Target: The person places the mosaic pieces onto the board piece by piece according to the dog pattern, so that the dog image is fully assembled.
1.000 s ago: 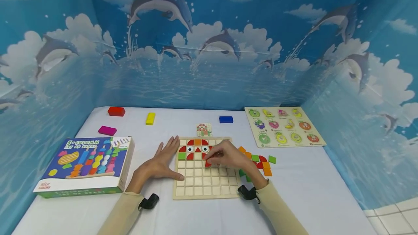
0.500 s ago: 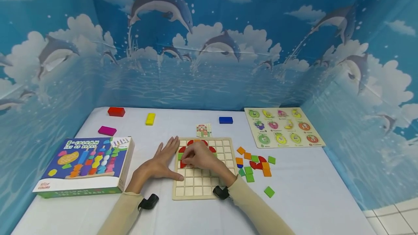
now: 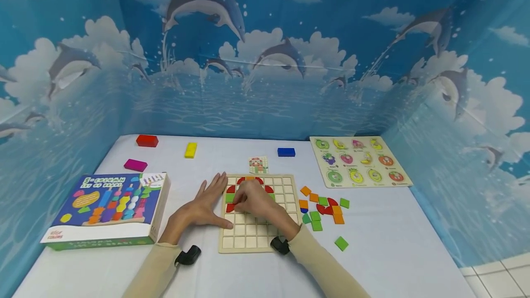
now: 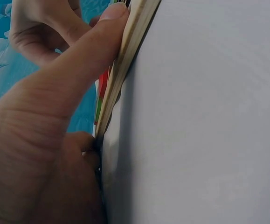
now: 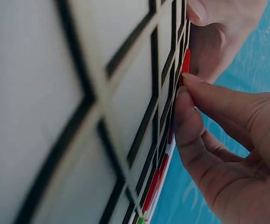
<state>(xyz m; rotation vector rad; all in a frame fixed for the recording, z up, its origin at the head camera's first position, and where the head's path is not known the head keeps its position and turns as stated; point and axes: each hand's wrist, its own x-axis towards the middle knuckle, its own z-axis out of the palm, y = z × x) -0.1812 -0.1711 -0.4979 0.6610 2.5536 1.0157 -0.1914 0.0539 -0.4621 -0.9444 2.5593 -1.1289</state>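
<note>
The wooden grid board (image 3: 256, 242) lies on the table, its upper cells partly filled with coloured tiles. My left hand (image 3: 203, 208) is spread along the board's left side; in the left wrist view its thumb (image 4: 86, 58) rests on the wooden edge. My right hand (image 3: 256, 201) reaches over the board, fingertips at the left column below a green tile (image 3: 230, 197). There its thumb and forefinger pinch at a red tile (image 3: 230, 208), also visible as a thin red tile (image 5: 186, 65) in the right wrist view. The right hand covers the middle tiles of the pattern.
Right of the board lie loose tiles, including a green tile (image 3: 341, 243) and an orange tile (image 3: 338, 219). A pattern card (image 3: 258, 165) sits behind the board. A bead-set box (image 3: 107, 210) stands left, a fruit board (image 3: 360, 162) back right. Several coloured blocks lie along the back.
My right hand has moved from the board's middle to its left column, where a red tile now shows in the fourth row. Since half a second ago its fingertips shifted slightly right. The left hand stays put.
</note>
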